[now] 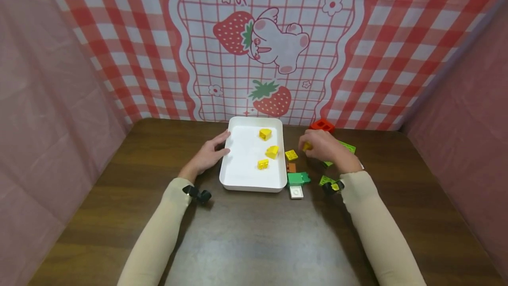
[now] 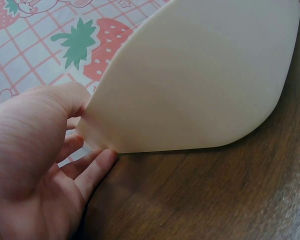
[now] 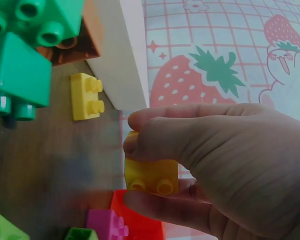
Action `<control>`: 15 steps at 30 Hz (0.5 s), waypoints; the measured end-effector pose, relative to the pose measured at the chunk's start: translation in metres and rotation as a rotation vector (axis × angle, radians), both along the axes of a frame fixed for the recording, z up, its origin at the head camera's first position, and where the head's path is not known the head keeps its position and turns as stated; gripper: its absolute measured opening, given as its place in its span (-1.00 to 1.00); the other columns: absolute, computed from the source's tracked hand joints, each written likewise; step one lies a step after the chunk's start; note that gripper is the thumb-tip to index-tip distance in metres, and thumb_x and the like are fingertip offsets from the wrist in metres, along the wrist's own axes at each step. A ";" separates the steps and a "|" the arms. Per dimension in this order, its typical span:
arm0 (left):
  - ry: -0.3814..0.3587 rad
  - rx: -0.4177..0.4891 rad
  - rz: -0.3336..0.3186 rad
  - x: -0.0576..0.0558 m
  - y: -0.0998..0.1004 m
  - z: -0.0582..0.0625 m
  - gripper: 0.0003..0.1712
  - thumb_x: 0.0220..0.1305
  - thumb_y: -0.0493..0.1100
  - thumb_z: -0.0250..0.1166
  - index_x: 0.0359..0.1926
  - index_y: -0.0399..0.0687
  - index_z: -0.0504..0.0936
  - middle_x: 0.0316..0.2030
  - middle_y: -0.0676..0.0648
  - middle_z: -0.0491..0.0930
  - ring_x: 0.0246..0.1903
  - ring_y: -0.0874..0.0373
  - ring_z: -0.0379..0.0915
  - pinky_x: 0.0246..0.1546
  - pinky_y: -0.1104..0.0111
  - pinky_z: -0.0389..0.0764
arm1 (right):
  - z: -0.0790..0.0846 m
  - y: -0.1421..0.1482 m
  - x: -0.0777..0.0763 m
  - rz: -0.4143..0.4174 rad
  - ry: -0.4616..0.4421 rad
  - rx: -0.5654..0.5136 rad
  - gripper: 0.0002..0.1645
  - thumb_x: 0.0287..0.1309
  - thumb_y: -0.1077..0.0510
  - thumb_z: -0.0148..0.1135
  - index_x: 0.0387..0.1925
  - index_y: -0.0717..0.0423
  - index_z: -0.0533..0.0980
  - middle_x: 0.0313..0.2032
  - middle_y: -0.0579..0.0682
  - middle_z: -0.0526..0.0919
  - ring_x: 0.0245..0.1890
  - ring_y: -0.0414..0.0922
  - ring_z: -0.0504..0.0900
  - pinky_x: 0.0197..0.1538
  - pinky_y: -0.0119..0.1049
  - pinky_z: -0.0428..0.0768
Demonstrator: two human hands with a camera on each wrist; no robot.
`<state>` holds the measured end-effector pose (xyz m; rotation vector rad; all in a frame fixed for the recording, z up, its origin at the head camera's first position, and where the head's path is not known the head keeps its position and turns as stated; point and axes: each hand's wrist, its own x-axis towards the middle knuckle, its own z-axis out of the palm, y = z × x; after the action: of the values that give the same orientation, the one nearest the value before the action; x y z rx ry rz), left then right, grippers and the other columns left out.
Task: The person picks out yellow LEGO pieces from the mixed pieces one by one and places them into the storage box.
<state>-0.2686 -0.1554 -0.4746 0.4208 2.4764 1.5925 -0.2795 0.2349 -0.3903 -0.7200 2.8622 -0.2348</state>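
Note:
A white tray stands on the table with three yellow toy bricks inside, among them a sloped brick. My left hand rests against the tray's left side, its fingers fairly straight. In the left wrist view its fingertips touch the outer wall. To the right of the tray, just above the table, my right hand pinches a yellow brick between thumb and fingers. In the right wrist view two studs of that brick show. Another yellow brick lies by the tray's right side.
Beside the tray's right wall lie a brown brick, a green brick and a white piece. Red and light green bricks lie around my right hand. A magenta brick shows in the right wrist view.

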 end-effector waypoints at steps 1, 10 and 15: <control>-0.001 0.001 -0.001 0.000 0.000 0.000 -0.22 0.70 -0.27 0.21 0.78 -0.18 0.17 0.85 -0.18 0.00 0.85 -0.23 -0.12 0.84 -0.19 0.03 | 0.001 0.000 0.000 -0.002 0.002 -0.007 -0.80 0.35 0.27 0.54 -0.02 0.07 0.82 0.01 0.13 0.77 -0.03 0.09 0.67 0.22 0.11 0.82; -0.002 0.000 -0.001 0.000 0.000 0.001 -0.22 0.70 -0.28 0.20 0.78 -0.19 0.16 0.85 -0.18 0.00 0.85 -0.23 -0.12 0.84 -0.18 0.03 | 0.006 -0.001 -0.001 -0.022 0.015 -0.043 -0.76 0.38 0.25 0.53 0.05 0.13 0.80 0.07 0.15 0.76 0.02 0.11 0.66 0.19 0.08 0.83; 0.000 0.004 -0.001 0.002 0.000 0.002 -0.22 0.70 -0.29 0.20 0.78 -0.19 0.17 0.85 -0.19 0.00 0.85 -0.24 -0.12 0.84 -0.19 0.03 | 0.002 -0.001 -0.003 -0.032 0.011 -0.054 -0.77 0.39 0.26 0.51 0.04 0.14 0.80 0.06 0.16 0.76 0.01 0.11 0.66 0.18 0.07 0.84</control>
<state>-0.2669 -0.1552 -0.4723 0.4227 2.4731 1.5969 -0.2827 0.2337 -0.3885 -0.6879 2.8895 -0.3149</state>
